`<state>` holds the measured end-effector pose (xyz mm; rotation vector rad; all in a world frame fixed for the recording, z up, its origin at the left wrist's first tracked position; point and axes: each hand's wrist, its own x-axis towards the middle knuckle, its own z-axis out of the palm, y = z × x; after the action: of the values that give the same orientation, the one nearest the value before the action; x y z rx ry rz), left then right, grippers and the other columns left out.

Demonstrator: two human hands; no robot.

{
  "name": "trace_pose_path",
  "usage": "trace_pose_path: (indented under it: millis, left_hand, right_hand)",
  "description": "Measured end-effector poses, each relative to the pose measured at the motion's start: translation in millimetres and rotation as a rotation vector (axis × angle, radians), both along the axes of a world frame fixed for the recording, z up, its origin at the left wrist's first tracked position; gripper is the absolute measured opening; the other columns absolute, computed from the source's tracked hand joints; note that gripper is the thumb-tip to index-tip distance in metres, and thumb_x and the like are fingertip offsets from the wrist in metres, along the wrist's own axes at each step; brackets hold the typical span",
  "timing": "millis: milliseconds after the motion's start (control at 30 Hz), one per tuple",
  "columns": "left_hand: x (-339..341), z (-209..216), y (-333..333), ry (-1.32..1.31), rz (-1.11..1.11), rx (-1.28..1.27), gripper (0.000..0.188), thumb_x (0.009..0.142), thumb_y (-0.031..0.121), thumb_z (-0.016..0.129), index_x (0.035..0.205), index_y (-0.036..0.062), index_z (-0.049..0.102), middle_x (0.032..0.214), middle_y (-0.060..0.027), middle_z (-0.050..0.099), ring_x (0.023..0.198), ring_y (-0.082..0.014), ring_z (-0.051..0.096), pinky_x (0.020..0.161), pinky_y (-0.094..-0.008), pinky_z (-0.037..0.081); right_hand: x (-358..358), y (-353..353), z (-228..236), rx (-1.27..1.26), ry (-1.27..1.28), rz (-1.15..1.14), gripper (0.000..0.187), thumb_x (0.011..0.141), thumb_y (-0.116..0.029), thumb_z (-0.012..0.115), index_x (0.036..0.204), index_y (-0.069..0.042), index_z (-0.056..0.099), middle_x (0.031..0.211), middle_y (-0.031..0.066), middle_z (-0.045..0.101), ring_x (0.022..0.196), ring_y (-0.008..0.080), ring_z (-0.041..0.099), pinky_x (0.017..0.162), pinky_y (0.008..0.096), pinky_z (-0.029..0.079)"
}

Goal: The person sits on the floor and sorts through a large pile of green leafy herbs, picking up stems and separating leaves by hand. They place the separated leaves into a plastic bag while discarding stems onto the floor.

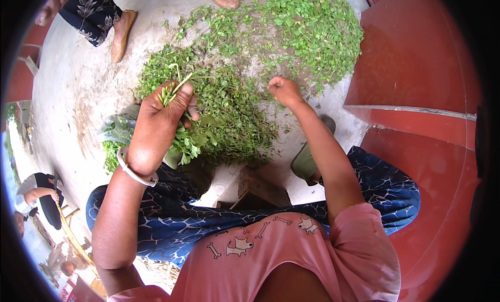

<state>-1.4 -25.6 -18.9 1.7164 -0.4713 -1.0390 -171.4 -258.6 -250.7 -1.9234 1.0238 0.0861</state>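
Note:
A small bunch of leafy green herbs (194, 140) is held in my left hand (159, 112), whose fingers are closed around the pale cut stems. The stems stick up past the thumb, and the leaves hang below the palm. My right hand (285, 91) is held above the ground between two heaps, its fingers curled together. Whether anything is pinched in it is too small to make out. Beneath and beyond my left hand spreads a heap of loose greens (237, 112), mixed with dark, wilted bits.
A brighter heap of greens (320, 34) lies at the far right, beside a red panel (411, 57). Two other people's feet, one in a tan shoe (123, 36), stand at the far side. A clear plastic bag (121, 126) lies left of my wrist. Another person (44, 195) is at far left.

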Motion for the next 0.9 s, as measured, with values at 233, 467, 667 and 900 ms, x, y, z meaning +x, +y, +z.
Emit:
trace_pose_path:
  millis: [233, 467, 667, 900]
  left_hand:
    - [-1.0, -3.2, 0.2, 0.036, -0.038, -0.008, 0.022, 0.094, 0.025, 0.050, 0.084, 0.0063, 0.055, 0.074, -0.0001, 0.055, 0.066, -0.0080, 0.052, 0.057, -0.0228, 0.041]
    - [-2.3, -9.2, -4.1, 0.127, 0.003, -0.022, 0.017, 0.092, 0.020, 0.054, 0.086, 0.0051, 0.056, 0.076, -0.0006, 0.057, 0.065, -0.0085, 0.053, 0.056, -0.0236, 0.041]
    - [-1.6, -19.6, -0.4, 0.334, 0.111, -0.014, 0.014, 0.090, 0.019, 0.058, 0.089, 0.0047, 0.061, 0.078, -0.0014, 0.059, 0.060, -0.0079, 0.051, 0.053, -0.0239, 0.039]
    - [-5.2, -32.0, 2.6, 0.363, 0.062, 0.036, 0.018, 0.091, 0.019, 0.054, 0.087, 0.0039, 0.063, 0.066, -0.0002, 0.056, 0.060, -0.0081, 0.049, 0.053, -0.0232, 0.038]
  right_hand:
    - [-7.7, -19.3, 61.1, 0.434, -0.153, -0.164, 0.011, 0.087, -0.016, 0.058, 0.095, -0.010, 0.059, 0.084, 0.0005, 0.061, 0.064, 0.0069, 0.054, 0.056, 0.0215, 0.042]
    - [0.1, 7.8, 91.6, 0.648, -0.454, -0.107, 0.007, 0.087, -0.011, 0.057, 0.093, -0.008, 0.057, 0.088, 0.0053, 0.064, 0.068, 0.0098, 0.057, 0.061, 0.0241, 0.045]
    - [20.4, 45.1, 125.7, 0.768, -0.703, -0.051, 0.007, 0.085, -0.009, 0.060, 0.090, -0.007, 0.055, 0.092, 0.0074, 0.065, 0.072, 0.0108, 0.059, 0.064, 0.0250, 0.047]
    - [33.6, 103.7, 144.9, 0.595, -0.854, -0.015, 0.009, 0.085, -0.001, 0.059, 0.093, -0.004, 0.056, 0.096, 0.0081, 0.063, 0.081, 0.0120, 0.061, 0.075, 0.0262, 0.049]
